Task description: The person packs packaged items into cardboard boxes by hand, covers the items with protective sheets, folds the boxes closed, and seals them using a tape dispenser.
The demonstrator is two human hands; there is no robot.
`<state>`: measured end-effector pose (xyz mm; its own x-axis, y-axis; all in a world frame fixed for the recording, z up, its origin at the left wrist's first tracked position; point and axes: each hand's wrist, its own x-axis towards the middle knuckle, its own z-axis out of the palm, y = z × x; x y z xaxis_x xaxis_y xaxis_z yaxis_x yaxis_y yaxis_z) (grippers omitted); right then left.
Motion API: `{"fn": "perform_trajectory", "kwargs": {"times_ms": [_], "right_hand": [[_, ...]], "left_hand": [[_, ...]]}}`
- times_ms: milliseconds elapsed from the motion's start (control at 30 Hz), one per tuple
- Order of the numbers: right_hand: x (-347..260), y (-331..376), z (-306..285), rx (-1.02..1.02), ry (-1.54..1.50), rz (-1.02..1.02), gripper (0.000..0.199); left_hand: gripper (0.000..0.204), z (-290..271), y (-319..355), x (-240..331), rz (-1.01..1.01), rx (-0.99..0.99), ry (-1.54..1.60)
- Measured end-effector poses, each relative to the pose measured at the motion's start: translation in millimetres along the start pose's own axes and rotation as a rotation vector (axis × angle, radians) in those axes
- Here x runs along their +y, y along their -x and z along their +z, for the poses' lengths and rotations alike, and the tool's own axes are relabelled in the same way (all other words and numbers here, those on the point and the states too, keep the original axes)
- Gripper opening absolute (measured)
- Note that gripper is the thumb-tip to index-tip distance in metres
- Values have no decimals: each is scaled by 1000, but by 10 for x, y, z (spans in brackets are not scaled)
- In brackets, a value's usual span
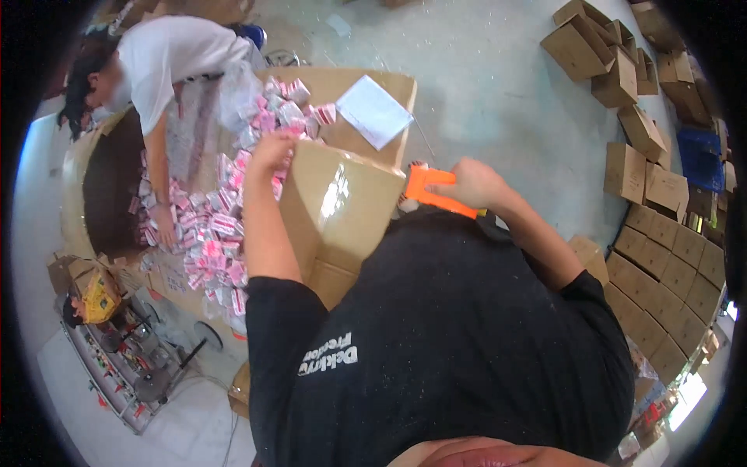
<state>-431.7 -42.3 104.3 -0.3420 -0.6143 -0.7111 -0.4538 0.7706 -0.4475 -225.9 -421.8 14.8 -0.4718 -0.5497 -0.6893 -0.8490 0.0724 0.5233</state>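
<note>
In front of my body is a cardboard box (342, 191), tilted, with a strip of shiny clear tape on its side. My left hand (271, 152) grips its far left edge; the fingertips are partly hidden. My right hand (476, 187) is closed round the handle of an orange tape dispenser (433, 187), whose front end is close to the box's right corner. Left of the box spreads a heap of small pink and white packets (226, 226).
A co-worker in a white shirt (183, 50) leans over the heap, one hand (163, 226) among the packets. A white sheet (375, 113) lies on cardboard beyond my box. Open cartons (615, 78) and stacked boxes (661, 265) stand right. Machinery (140, 350) is lower left.
</note>
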Motion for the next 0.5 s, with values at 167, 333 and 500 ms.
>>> {"fn": "perform_trajectory", "kwargs": {"times_ms": [167,333,500], "right_hand": [[-255,37,-196,-41,96,15,54],[-35,-201,400,151,403,-52,32],[222,-340,251,193,328,13,42]], "left_hand": [[56,287,441,453,214,581,-460],[47,1161,1297,1153,792,95,-534],[38,1815,1414,1206,614,18,-1080]]}}
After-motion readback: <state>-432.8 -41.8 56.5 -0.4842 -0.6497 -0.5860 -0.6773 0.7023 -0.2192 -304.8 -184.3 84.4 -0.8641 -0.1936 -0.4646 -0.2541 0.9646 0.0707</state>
